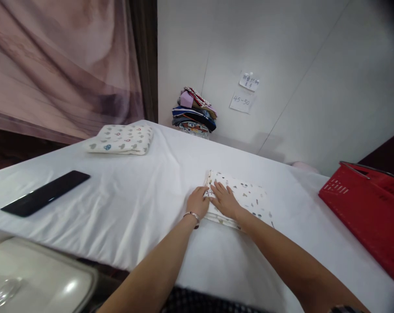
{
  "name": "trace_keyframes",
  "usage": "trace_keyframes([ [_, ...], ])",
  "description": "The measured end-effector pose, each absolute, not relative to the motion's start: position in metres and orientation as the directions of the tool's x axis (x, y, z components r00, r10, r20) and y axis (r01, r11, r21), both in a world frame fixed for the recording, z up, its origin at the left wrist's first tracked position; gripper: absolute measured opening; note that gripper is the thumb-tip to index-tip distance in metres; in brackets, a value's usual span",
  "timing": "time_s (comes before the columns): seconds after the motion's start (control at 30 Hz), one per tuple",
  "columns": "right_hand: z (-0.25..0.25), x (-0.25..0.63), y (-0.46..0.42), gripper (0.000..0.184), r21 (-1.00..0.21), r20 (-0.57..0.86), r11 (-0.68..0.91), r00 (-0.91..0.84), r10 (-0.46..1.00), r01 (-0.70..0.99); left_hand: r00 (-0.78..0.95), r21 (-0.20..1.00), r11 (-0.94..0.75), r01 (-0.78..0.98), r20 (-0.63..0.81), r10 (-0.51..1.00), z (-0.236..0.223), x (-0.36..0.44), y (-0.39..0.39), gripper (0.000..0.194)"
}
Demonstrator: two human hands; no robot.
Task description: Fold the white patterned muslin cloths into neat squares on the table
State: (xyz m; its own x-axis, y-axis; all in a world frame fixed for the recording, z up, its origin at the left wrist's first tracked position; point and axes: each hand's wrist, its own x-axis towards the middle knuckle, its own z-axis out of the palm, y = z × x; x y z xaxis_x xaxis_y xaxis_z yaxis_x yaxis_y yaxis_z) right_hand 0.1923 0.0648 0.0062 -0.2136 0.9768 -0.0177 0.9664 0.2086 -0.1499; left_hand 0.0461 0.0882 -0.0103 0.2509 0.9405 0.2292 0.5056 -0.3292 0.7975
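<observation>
A folded white cloth with small coloured prints [249,195] lies on the white-covered table [134,191], just right of centre. My right hand [225,201] rests flat on its left part, fingers stretched out. My left hand [197,202], with a bracelet on the wrist, sits at the cloth's left edge, fingers curled against the fold. I cannot see whether they pinch the edge.
A second folded printed cloth [121,139] lies at the far left of the table. A long black flat object [45,192] lies near the left edge. A red basket [369,208] stands at the right. A stack of folded clothes [195,111] sits by the wall.
</observation>
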Motion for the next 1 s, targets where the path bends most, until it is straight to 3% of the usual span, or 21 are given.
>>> trace_keyframes([
  [0.2, 0.016, 0.197, 0.072, 0.062, -0.206, -0.096, 0.199, -0.222, 0.97, 0.958, 0.253, 0.783, -0.336, 0.524, 0.234, 0.939, -0.01, 0.046, 0.088, 0.037],
  [0.5, 0.008, 0.198, 0.094, 0.059, -0.154, -0.034, 0.204, -0.212, 0.977, 0.967, 0.236, 0.77, -0.335, 0.544, 0.243, 0.941, -0.01, 0.047, 0.088, 0.038],
  [0.77, 0.015, 0.209, 0.105, 0.056, -0.235, -0.026, 0.194, -0.205, 0.978, 0.953, 0.224, 0.779, -0.312, 0.543, 0.224, 0.949, -0.009, 0.046, 0.087, 0.041],
  [1.0, 0.01, 0.204, 0.113, 0.053, -0.112, -0.016, 0.091, -0.093, 0.996, 0.99, 0.197, 0.803, -0.238, 0.547, 0.153, 0.968, -0.005, 0.046, 0.087, 0.041],
])
